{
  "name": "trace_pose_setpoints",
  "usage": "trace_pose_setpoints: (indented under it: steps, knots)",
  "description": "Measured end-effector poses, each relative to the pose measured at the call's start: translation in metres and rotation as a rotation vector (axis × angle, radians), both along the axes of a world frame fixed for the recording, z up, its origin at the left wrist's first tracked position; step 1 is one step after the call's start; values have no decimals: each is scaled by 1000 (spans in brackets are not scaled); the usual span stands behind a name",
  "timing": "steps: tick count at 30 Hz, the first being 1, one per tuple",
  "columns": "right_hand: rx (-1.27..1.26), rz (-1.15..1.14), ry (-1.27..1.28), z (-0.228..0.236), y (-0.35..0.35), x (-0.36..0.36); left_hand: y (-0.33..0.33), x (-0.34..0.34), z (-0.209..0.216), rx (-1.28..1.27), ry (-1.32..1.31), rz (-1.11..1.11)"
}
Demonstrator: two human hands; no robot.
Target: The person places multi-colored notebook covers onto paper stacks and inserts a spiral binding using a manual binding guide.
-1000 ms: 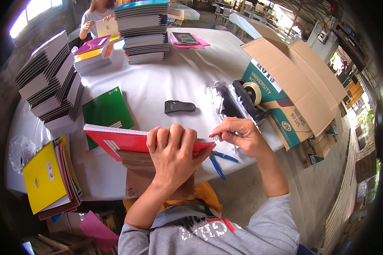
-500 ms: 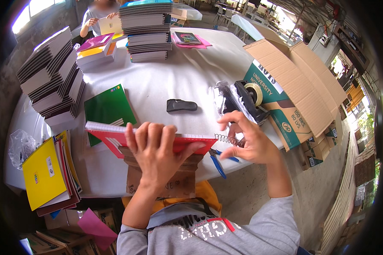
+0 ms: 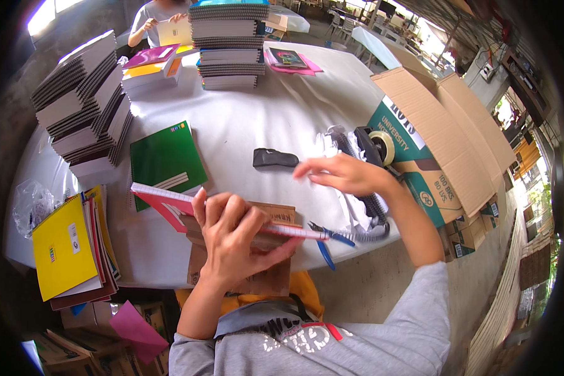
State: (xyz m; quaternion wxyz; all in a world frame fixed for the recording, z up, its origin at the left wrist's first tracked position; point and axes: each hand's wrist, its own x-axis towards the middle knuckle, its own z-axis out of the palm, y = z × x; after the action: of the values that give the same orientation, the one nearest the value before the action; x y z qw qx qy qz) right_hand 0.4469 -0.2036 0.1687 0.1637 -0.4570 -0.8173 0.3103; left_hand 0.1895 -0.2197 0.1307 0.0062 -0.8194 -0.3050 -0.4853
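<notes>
My left hand grips a red notebook by its middle, thumb on the near side and fingers over the top. The notebook is tilted, its page edges showing along the upper side. A dark spiral coil sticks out from its right end. My right hand is apart from the notebook, fingers stretched to the left, holding nothing visible, over the table beside crumpled white paper and more dark coils. Blue-handled pliers lie at the table edge below the notebook's right end, partly hidden. Brown cardboard is under the notebook.
A green notebook and a small black object lie on the white table. Notebook stacks stand behind, others at left, with yellow notebooks. A tape dispenser and open carton are right. Another person sits opposite.
My right hand has moved up and away from the coil at the notebook's right end, its fingers now straighter. The notebook's right end has tipped lower. The whole view has shifted slightly.
</notes>
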Motion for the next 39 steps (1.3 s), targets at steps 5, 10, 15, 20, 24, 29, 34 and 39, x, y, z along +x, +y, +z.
trace_pose_setpoints:
  steps: [5,10,15,20,24,29,34,39]
  knots:
    - [176,-242,-517,-107,97,-6,-1,0,4,7,-9,-4]
    - [390,-363,-393,-181,114,16,0,7,4,-20,63,25]
    - [-335,-267,1318,-61,13,-22,-9,16,9,-43,-57,75]
    - [157,277,1029,-22,-64,-29,-4,17,5,-142,-41,12]
    - [102,158,773,-38,-53,-17,-2,27,4,-70,-94,20]
    - [-10,352,1349,-26,-47,-26,4,16,1,-50,38,-7]
    - [122,451,1160,-17,-52,-23,-7,21,8,-66,-63,-15]
    - [21,152,927,-20,-46,-15,-5,26,-1,-75,-3,41]
